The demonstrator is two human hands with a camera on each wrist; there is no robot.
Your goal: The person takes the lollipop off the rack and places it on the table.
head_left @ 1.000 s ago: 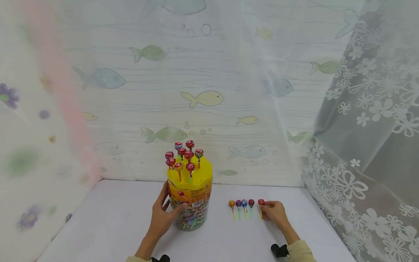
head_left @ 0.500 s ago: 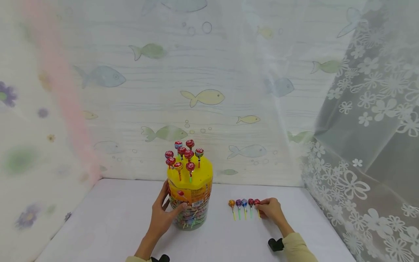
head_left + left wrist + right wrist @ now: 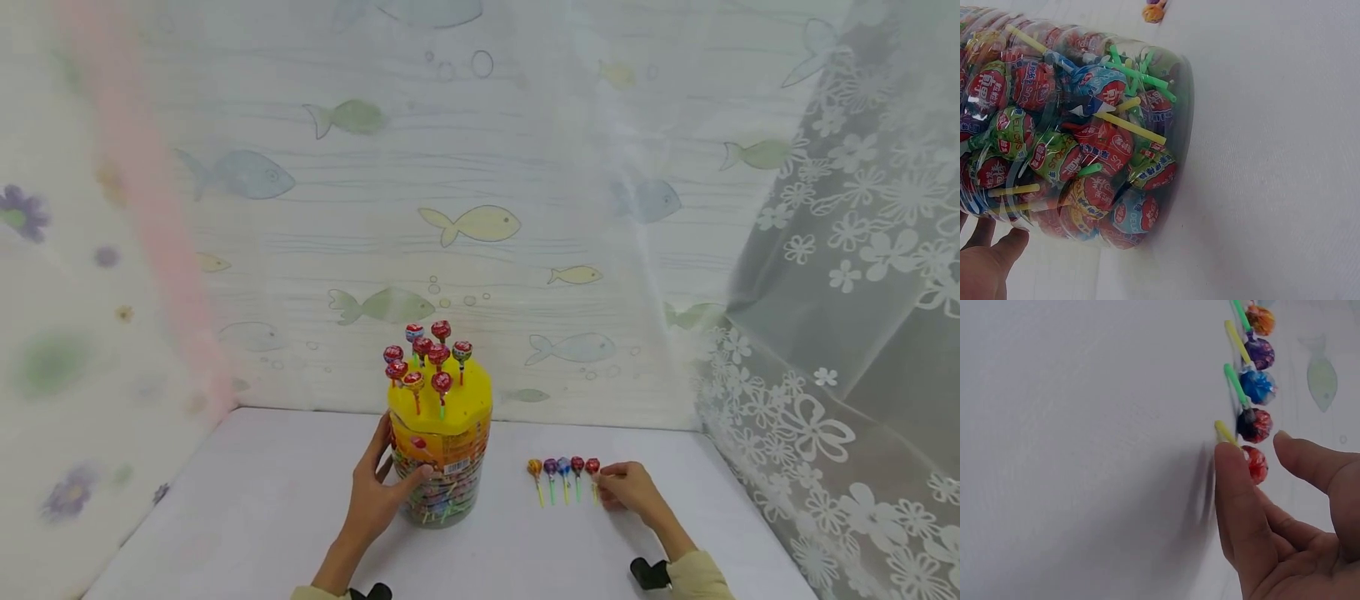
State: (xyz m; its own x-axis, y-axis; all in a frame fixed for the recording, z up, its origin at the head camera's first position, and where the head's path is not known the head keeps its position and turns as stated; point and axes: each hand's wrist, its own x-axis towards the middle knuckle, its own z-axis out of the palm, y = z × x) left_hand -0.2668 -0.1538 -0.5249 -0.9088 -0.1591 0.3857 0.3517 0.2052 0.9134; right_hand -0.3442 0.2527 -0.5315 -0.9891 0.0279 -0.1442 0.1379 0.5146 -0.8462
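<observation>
A clear jar [image 3: 442, 500] packed with wrapped lollipops stands upright under a yellow octagonal lid [image 3: 467, 400]. Several lollipops [image 3: 441, 383] stick up from that lid. My left hand [image 3: 377, 492] grips the jar's left side, its thumb across the front; the left wrist view has the jar [image 3: 1072, 131] close up. On the table, a row of several lollipops lies to the right, from an orange one [image 3: 534, 468] to a red one [image 3: 592, 466]. Beside the red lollipop [image 3: 1256, 464] is my right hand [image 3: 630, 487], thumb and fingers apart around it, partly covering its yellow stick.
A white cloth-covered table [image 3: 247, 500] runs back to a fish-print curtain [image 3: 480, 167]. Sheer curtain with white flowers [image 3: 810, 429] hangs along the right side, and a flower-print sheet [image 3: 67, 367] along the left. Black wrist straps [image 3: 649, 573] show at the sleeves.
My right hand slid the red lollipop left against the row, then let go and drew slightly back to the right. The left hand and jar stayed in place.
</observation>
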